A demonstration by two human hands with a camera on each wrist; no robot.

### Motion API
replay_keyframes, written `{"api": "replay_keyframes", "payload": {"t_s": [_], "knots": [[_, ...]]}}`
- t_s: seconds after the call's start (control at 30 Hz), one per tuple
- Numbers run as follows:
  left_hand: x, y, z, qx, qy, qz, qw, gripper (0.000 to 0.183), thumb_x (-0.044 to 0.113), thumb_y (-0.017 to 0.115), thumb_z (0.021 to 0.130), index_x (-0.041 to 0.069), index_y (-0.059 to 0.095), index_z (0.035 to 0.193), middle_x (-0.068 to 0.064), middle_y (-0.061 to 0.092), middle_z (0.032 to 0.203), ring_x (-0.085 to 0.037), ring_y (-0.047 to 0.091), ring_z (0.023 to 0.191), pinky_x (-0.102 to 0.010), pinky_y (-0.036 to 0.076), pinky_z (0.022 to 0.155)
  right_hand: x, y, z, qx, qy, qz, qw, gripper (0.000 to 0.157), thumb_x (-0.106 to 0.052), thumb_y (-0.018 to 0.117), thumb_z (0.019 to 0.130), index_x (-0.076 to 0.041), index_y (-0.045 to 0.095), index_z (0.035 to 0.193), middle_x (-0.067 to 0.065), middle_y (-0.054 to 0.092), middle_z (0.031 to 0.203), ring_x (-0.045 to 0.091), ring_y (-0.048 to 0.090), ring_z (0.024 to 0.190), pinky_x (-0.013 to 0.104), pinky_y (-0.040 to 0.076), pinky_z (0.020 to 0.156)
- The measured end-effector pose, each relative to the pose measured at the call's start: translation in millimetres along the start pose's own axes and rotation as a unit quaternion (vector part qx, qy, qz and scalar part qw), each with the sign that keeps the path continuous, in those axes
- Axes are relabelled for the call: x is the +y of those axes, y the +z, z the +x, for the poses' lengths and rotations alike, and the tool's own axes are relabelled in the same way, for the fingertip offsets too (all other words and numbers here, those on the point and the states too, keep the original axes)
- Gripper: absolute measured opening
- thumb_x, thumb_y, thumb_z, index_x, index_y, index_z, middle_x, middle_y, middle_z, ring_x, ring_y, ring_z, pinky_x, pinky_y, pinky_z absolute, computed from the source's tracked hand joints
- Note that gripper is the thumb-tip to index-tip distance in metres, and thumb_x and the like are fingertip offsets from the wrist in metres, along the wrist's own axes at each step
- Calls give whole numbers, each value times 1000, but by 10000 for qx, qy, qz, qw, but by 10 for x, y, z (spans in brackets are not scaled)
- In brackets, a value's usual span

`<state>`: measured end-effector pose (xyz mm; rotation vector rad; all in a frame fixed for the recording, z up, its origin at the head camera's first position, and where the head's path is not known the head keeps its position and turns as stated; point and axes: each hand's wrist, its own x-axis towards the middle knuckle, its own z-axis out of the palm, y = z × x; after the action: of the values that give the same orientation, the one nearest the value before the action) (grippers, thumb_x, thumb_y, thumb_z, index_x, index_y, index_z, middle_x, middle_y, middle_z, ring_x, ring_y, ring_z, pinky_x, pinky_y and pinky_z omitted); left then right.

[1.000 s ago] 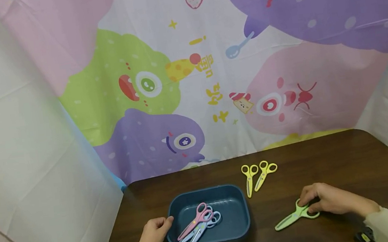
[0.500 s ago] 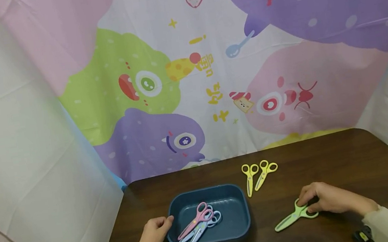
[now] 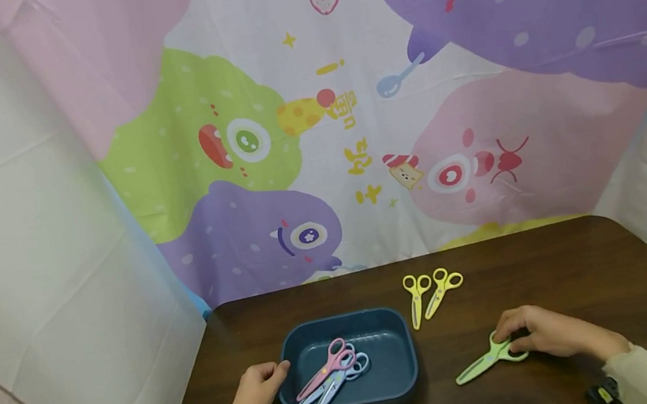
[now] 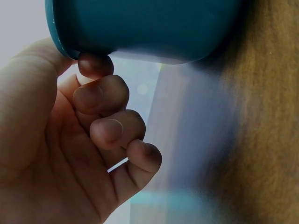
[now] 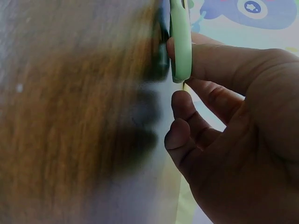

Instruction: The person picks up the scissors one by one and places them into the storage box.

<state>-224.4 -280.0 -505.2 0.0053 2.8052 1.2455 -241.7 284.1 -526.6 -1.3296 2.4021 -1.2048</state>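
Observation:
At the left end of a dark blue plastic tub, my left hand grips the rim between thumb and curled index finger. The left wrist view shows that hand under the lip, other fingers loosely bent. My right hand pinches the handle of light green scissors, blades pointing left. In the right wrist view, thumb and finger close on the green handle, just off or on the tabletop; I cannot tell which. Inside the tub, pink scissors lie over light blue scissors.
Two yellow scissors lie side by side behind the tub's right corner on the brown table. A printed cartoon curtain hangs along the table's back edge. A black object sits by the right sleeve.
The green scissors have shifted very slightly left and away from me with my right hand. My left hand and the tub stay as they were.

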Motion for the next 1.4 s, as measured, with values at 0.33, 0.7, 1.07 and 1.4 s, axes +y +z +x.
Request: {"api": "replay_keyframes", "payload": {"t_s": [0.33, 0.7, 1.07, 1.4], "knots": [[1, 4, -1, -13, -22, -6, 10000, 47, 38, 64, 101, 9, 54, 65, 4, 38, 58, -10, 39, 56, -24, 30, 54, -20, -10, 35, -4, 72, 4, 10000, 19, -8, 69, 97, -3, 75, 114, 11, 71, 110, 8, 64, 106, 27, 54, 82], [3, 9, -1, 14, 41, 20, 10000, 47, 36, 64, 101, 9, 53, 64, 5, 37, 58, -9, 37, 55, -24, 29, 54, -44, -34, 89, 67, 130, -32, 9999, 20, -7, 69, 96, 0, 74, 115, 16, 69, 111, 8, 64, 107, 29, 55, 81], [9, 7, -6, 9, 73, -21, 10000, 47, 36, 64, 101, 10, 52, 64, 5, 37, 58, -9, 38, 54, -23, 29, 53, -87, -63, 135, 370, -26, -211, 9991, 21, -7, 69, 96, -3, 74, 116, 11, 70, 111, 5, 64, 106, 26, 55, 82], [30, -9, -19, 21, 52, 3, 10000, 47, 36, 65, 101, 9, 54, 64, 5, 39, 57, -9, 39, 55, -24, 30, 54, -140, -115, 182, 387, 157, -247, 9988, 21, -8, 68, 98, -2, 73, 117, 13, 70, 113, 3, 63, 107, 25, 54, 80]]}}
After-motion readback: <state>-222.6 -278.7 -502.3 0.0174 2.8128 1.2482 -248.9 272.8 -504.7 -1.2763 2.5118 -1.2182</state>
